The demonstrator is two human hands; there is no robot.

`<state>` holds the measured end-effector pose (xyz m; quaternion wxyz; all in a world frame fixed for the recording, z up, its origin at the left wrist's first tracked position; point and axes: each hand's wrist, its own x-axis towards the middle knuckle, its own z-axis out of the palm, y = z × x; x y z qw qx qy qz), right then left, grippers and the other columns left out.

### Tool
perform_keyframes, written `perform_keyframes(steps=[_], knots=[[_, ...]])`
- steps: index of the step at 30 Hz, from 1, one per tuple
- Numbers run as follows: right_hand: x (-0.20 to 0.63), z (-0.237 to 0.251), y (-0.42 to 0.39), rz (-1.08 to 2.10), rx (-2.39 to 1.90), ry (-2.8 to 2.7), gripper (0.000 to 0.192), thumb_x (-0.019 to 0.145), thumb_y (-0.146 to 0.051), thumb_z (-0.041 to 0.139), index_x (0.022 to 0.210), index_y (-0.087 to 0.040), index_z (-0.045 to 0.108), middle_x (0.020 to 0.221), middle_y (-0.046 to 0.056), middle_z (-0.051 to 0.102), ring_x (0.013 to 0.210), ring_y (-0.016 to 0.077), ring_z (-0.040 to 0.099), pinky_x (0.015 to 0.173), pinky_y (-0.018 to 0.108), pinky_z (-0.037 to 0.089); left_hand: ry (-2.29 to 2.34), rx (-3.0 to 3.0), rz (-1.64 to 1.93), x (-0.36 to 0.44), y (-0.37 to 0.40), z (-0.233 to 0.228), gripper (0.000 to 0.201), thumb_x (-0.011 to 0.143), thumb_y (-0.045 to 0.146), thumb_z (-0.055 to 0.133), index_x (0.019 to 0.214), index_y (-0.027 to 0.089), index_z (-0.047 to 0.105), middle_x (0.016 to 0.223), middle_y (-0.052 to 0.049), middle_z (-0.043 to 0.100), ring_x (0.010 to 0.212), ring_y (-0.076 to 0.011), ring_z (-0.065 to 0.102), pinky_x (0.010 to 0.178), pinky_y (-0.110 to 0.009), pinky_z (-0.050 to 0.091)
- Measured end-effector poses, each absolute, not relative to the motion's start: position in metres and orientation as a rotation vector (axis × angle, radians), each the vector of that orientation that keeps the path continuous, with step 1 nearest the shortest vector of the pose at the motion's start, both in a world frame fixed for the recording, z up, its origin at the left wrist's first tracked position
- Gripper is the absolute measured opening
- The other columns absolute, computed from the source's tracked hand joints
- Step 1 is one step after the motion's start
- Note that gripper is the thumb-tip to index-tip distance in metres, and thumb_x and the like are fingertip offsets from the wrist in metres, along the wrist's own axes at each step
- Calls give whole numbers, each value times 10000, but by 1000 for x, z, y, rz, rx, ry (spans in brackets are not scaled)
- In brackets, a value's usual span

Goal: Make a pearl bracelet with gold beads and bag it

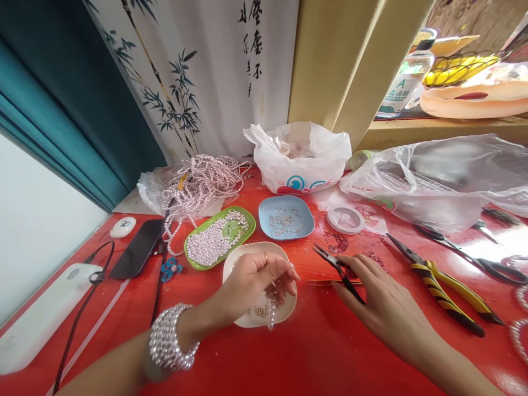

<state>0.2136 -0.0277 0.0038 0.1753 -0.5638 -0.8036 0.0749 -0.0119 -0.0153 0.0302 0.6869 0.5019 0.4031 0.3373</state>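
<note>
My left hand [251, 278] is closed over a cream dish [291, 309], its fingertips pinching a short strand of pearl beads [271, 314] that hangs down. Small gold beads [261, 311] lie in that dish, partly hidden by the hand. Several rows of pearls [167, 338] wrap my left wrist. To the right, my right hand [381, 291] holds small black-handled pliers [337, 264] between thumb and fingers, with the jaws pointing up and left. A blue dish [307, 224] of small metal pins and a green dish [192, 260] of loose pearls stand behind my left hand.
Heaped pearl strings [206, 181] lie at the back left. A white plastic bag [303, 165] and a clear bag [445, 181] line the back. Yellow-black pliers [443, 289] and scissors [466, 254] lie right. A phone [138, 250] and power bank [45, 316] are left.
</note>
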Motion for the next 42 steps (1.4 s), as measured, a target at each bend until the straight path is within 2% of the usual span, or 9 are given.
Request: perform_keyframes(steps=[8,10,14,19,22,28,35,39,42], knots=[[220,-12,-15,-264,-1720,-2268,378,841,-387,426,1044,-99,565,1034,175,533,956,341,474,796,481,389,743,722,733,-10,-17,28,439,838,495,393,681,119,557,557,-6,520,468,-72,488,474,-192,413],[214,-2,-22,-20,-1560,-2215,304,862,-357,414,1003,-138,570,1024,143,545,953,293,493,813,438,395,702,651,732,-8,-18,27,446,834,509,389,713,116,563,589,-11,525,480,-72,494,478,-192,419],[195,16,-44,955,-1240,-2098,171,880,-208,391,899,-189,560,835,33,600,719,133,564,629,226,461,608,592,687,-2,-23,24,465,829,534,369,786,118,572,676,-25,536,501,-75,513,492,-200,436],[176,19,-57,1676,-1059,-1738,142,860,-232,452,814,-162,567,703,5,605,625,107,544,594,201,447,599,671,650,6,-35,20,439,835,499,388,839,105,581,731,-53,553,526,-94,544,531,-230,445],[174,15,-55,1846,-1065,-1556,220,828,-328,500,713,-146,546,654,19,605,573,109,522,558,210,433,609,727,609,9,-41,21,372,820,458,447,832,107,571,726,-49,558,519,-93,556,526,-218,413],[195,22,-43,1618,-1371,-1803,151,785,-243,525,704,-156,619,601,-5,575,538,107,526,519,201,418,853,943,575,9,-43,21,183,761,279,571,870,134,553,676,-16,587,570,-104,549,617,-247,403],[221,45,-39,1288,-1222,-2313,133,777,-254,583,663,-188,605,582,-20,589,518,94,500,492,183,395,890,1164,411,9,-47,22,310,769,289,545,1045,147,558,897,-83,637,761,-168,593,714,-320,447],[210,37,-46,938,-1141,-2471,151,797,-244,579,659,-182,575,577,-21,587,484,86,490,465,185,361,1027,1642,502,5,-51,28,357,750,355,587,1079,218,608,866,-67,649,714,-164,559,696,-313,431],[199,26,-50,799,-1066,-2459,236,846,-290,521,646,-171,558,551,-15,578,448,82,476,444,188,343,942,1474,550,5,-50,25,370,701,312,649,1057,220,606,945,-60,635,659,-123,552,633,-261,443]])
